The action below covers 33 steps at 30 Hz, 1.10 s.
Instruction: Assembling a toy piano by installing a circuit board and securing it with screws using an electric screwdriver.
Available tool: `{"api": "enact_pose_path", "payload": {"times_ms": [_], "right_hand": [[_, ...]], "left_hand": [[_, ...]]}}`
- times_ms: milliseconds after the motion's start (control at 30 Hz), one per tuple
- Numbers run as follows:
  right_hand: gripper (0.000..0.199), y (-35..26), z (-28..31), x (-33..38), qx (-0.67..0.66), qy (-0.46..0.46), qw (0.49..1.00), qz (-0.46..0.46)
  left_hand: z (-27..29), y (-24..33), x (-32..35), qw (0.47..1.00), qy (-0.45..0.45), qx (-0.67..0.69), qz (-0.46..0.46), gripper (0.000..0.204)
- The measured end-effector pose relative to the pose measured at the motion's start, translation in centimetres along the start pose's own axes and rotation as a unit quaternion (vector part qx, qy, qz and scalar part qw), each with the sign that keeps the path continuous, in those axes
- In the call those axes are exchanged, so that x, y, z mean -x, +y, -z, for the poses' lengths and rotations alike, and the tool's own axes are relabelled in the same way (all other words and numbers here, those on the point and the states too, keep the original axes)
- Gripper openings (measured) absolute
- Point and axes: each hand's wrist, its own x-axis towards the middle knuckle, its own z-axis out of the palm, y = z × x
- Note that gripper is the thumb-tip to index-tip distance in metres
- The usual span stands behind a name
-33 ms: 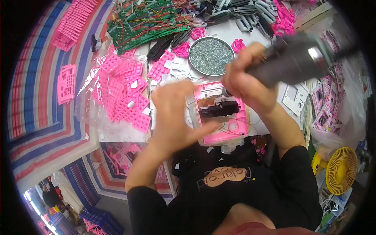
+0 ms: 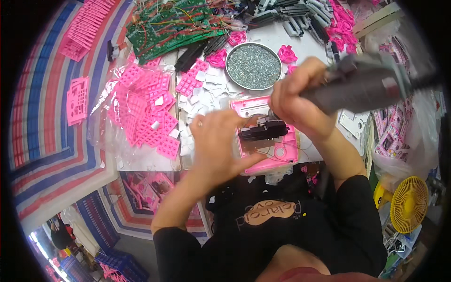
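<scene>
Your right grip (image 2: 303,109) is wrapped round a dark power driver (image 2: 354,92) at one o'clock of the pink housing (image 2: 292,152), while your left grip (image 2: 213,136) is spread wide at nine. With the black module (image 2: 265,132) already inside, fastening and covering seemingly remain.

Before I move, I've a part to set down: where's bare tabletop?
White table shows between the round dish and dark parts, and at the near edge below the pink keypads. Crowded: around the pink case, with left hand, right hand and white pieces.
</scene>
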Motion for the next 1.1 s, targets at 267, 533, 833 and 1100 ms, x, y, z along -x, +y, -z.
{"api": "enact_pose_path", "payload": {"times_ms": [267, 533, 833, 1100], "right_hand": [[0.034, -0.2, -1.2, 1.8, 0.030, -0.033, 0.999, 0.011], [0.032, 0.7, -1.2, 1.8, 0.051, -0.052, 0.997, 0.005], [0.023, 1.4, -0.8, 1.6, 0.021, -0.106, 0.993, 0.049], [0.049, 0.6, 0.9, 0.7, 0.054, -0.132, 0.990, -0.013]], "left_hand": [[-6.1, -2.0, 2.2, 0.997, 0.071, 0.001, 0.007, 0.043], [-6.2, -2.2, 2.4, 0.998, 0.066, 0.017, 0.010, 0.045], [-6.4, -2.0, 2.5, 0.997, 0.072, 0.029, -0.014, 0.043], [-6.5, -2.4, 2.2, 0.997, 0.069, 0.041, -0.002, 0.042]]}}
